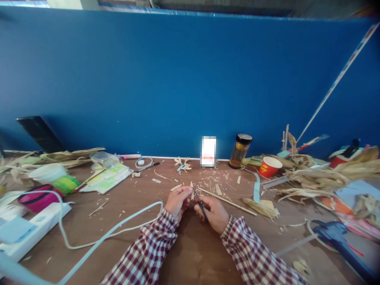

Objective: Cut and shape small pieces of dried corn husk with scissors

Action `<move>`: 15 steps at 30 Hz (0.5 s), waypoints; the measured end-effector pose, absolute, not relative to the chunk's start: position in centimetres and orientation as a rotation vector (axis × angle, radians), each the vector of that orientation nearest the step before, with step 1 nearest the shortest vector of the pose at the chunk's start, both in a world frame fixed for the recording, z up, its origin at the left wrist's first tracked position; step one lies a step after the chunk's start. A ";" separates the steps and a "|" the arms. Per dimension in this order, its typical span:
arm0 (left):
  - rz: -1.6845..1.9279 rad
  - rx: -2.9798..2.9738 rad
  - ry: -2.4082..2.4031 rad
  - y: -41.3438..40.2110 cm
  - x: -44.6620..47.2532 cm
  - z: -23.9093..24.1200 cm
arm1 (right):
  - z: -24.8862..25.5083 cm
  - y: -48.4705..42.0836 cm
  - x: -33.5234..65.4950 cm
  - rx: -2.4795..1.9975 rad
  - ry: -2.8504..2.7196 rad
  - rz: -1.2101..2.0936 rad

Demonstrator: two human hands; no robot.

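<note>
Left hand (178, 201) pinched shut on husk strip (192, 190) over mid table (190, 253); right hand (214, 213) fisted round dark tool (202, 208), possibly scissors, tip at strip; trimming apparently in hand; a cut needs steady pinch.

A small pale husk sliver (192, 194) stands upright; a thin dark tool (202, 208), perhaps scissors, slants just below it.
</note>
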State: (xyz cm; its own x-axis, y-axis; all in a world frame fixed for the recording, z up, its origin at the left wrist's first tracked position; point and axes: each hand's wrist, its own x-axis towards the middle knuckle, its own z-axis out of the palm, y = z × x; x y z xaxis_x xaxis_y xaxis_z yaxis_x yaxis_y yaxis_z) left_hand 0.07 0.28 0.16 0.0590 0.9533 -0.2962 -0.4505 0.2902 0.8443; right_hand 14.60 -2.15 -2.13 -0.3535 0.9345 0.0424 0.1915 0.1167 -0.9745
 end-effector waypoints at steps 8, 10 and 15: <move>1.159 0.629 1.021 0.2 0.1 0.4 | -2.1 -2.1 14.6 -1.116 -1.674 1.262; 1.164 0.627 1.016 0.2 0.1 0.4 | -2.2 -2.1 14.5 -1.106 -1.654 1.291; 1.204 0.598 1.008 0.3 0.1 0.2 | -2.2 -1.9 14.5 -1.142 -1.535 1.341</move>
